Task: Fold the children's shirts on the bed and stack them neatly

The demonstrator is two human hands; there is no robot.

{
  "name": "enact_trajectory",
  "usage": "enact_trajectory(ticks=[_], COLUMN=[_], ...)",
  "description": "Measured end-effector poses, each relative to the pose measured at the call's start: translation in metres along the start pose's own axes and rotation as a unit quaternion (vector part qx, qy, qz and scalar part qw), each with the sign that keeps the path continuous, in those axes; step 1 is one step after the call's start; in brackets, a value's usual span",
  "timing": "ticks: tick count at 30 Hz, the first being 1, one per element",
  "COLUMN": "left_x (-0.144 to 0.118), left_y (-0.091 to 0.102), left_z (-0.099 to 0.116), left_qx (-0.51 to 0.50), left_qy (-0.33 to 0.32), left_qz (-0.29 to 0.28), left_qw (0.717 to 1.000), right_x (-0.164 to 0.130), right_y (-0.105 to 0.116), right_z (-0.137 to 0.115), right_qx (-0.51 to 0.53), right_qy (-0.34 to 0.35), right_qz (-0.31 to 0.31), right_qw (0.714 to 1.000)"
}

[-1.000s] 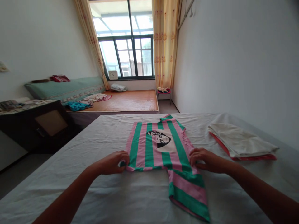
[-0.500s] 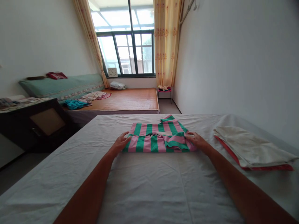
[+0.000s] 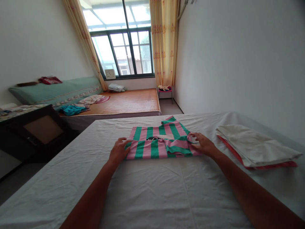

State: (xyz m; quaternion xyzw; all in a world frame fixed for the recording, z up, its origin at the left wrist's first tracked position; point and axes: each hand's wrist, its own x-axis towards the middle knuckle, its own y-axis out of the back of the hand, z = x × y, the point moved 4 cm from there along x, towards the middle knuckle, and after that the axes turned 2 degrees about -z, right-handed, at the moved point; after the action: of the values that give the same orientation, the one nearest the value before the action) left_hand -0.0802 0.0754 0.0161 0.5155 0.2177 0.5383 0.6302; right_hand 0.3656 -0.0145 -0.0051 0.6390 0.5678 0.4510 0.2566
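A green-and-pink striped shirt [image 3: 154, 149] lies partly folded on the white sheet, its lower part doubled up over a dark printed patch. One sleeve corner sticks out at the upper right, and a bunched striped flap lies across the right side. At the shirt's left edge is my left hand [image 3: 119, 149], its fingers curved and apart from the thumb. My right hand [image 3: 203, 144] is by the right edge, with a gap showing between thumb and fingers. Both hands are at the cloth's edges; whether the fingertips press on it is hard to tell.
A white sheet [image 3: 152, 187] covers the surface before me. To the right lies a folded cream-and-red cloth [image 3: 254, 144] near the wall. Beyond are a low bed [image 3: 128, 101], a dark cabinet [image 3: 45, 127] on the left and a small stool [image 3: 165, 90].
My view has shifted slightly to the right. Both hands have drawn a little nearer to me, and their fingers are more loosely spread at the shirt's edges. The shirt keeps its folded shape.
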Motion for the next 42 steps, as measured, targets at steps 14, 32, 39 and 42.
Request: enact_trajectory(ticks=[14, 32, 39, 42], left_x=[0.009, 0.021, 0.015, 0.019], left_y=[-0.074, -0.069, -0.083, -0.086], left_z=[0.185, 0.16, 0.159, 0.158], left_qx=[-0.002, -0.225, -0.137, -0.164], left_qy=[-0.342, -0.287, -0.285, -0.249], left_qz=[-0.105, -0.047, -0.07, -0.04], left_qw=[0.934, 0.93, 0.946, 0.954], right_x=[-0.002, 0.002, 0.002, 0.004], right_y=[-0.009, -0.003, -0.006, -0.005], right_z=[-0.036, -0.032, -0.027, -0.032], right_qx=[-0.128, -0.057, -0.081, -0.07], right_qy=[0.145, 0.159, 0.136, 0.127], right_qz=[0.081, 0.052, 0.057, 0.071], right_qw=[0.978, 0.984, 0.986, 0.987])
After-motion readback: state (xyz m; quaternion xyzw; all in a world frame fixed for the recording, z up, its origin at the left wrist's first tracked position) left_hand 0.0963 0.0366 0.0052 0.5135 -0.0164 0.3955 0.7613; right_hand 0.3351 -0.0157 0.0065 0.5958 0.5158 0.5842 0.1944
